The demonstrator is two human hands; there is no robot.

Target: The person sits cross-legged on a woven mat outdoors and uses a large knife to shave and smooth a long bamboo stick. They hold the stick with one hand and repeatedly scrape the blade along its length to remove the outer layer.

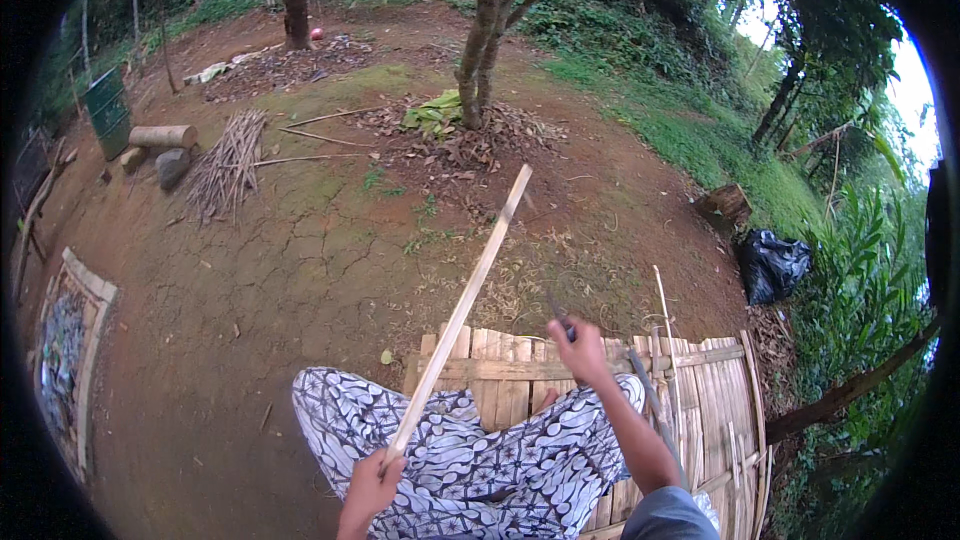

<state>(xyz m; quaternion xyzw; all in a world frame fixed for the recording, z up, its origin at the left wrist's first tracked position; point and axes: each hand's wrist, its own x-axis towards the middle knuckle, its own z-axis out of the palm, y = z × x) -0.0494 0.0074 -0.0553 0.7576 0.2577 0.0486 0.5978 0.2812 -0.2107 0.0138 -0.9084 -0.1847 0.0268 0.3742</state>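
My left hand (374,485) is closed around the near end of a long pale bamboo strip (460,312). The strip slants up and away to the right, over my patterned cloth-covered lap (470,470). In my right hand (584,352) is a knife (568,328) with a dark handle, gripped to the right of the strip. Its thin blade points away from me and is smeared by motion. Blade and strip look apart.
I sit on a slatted bamboo platform (700,390). A long dark object (648,390) and thin bamboo sticks (668,340) lie by my right forearm. Shavings (480,290) litter the soil ahead. Farther off are a tree (482,50), a stick pile (228,168) and a black plastic bag (772,265).
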